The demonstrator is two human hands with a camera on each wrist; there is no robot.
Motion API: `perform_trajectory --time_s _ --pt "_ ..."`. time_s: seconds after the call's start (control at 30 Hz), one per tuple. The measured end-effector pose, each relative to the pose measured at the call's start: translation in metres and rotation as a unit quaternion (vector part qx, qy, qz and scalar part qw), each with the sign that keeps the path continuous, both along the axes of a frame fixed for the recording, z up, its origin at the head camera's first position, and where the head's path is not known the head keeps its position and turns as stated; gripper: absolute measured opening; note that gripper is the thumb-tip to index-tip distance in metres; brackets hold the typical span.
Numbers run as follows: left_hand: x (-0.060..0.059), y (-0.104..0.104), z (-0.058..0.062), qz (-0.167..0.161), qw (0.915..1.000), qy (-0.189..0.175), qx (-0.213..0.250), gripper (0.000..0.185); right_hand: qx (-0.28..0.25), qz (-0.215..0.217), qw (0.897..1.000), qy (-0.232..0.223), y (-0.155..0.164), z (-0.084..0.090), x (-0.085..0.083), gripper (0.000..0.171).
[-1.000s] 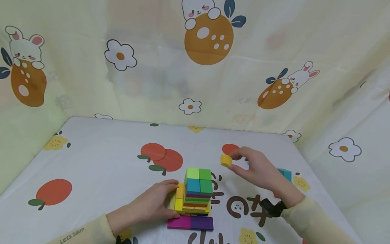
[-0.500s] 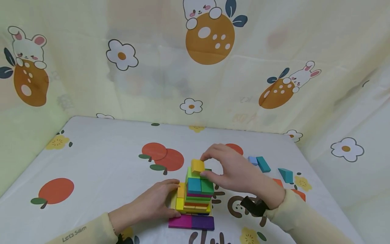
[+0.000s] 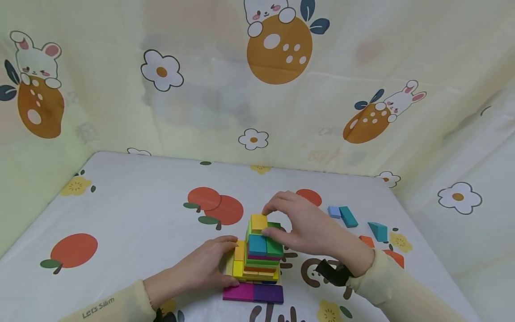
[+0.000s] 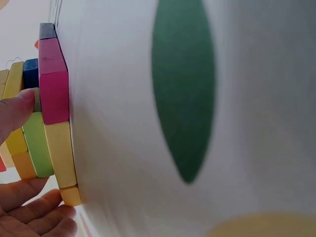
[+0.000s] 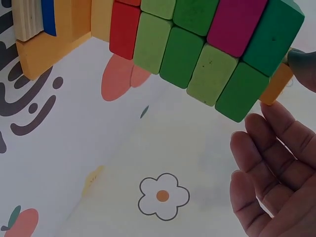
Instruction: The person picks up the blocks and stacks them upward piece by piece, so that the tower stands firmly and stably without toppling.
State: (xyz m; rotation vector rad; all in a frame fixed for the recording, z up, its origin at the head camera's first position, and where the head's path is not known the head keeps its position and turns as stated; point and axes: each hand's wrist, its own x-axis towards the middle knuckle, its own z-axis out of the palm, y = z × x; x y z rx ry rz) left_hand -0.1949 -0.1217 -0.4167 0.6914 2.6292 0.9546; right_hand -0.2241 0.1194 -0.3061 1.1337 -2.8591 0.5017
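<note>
The right hand [image 3: 310, 226] has its fingers [image 3: 273, 206] pinched round a yellow block [image 3: 259, 222], which sits on top of the block tower [image 3: 261, 250]. The left hand [image 3: 205, 264] presses relaxed fingers against the tower's lower left side. The tower stands several layers high: green and teal squares above, yellow, orange and purple slabs below. Right of the tower, loose blocks [image 3: 348, 216] lie unused on the table [image 3: 132, 223], so stacking looks well along, not finished.

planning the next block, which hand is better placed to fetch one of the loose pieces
Right, likely. The right hand is atop the stack, nearer the loose teal blocks; the left hand braces the stack's base on the opposite side.
</note>
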Motion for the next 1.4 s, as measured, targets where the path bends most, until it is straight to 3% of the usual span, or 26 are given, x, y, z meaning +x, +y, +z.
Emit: perform_trajectory --time_s 0.73,0.9,1.1,1.4 --pt "0.001 0.002 0.001 -0.001 1.0 0.0 -0.002 0.076 -0.019 -0.012 1.0 -0.002 0.012 -0.002 0.001 0.032" --pt "0.001 0.003 0.001 -0.004 1.0 0.006 -0.004 0.076 -0.043 -0.044 0.998 0.009 0.037 -0.013 -0.004 0.032" --pt "0.001 0.003 0.003 -0.003 0.9999 0.008 -0.008 0.077 -0.056 -0.101 0.993 0.015 0.089 -0.034 -0.019 0.026" --pt "0.003 0.002 0.002 0.009 0.9999 -0.005 -0.005 0.077 -0.03 -0.21 0.977 -0.032 0.154 -0.058 -0.038 0.033"
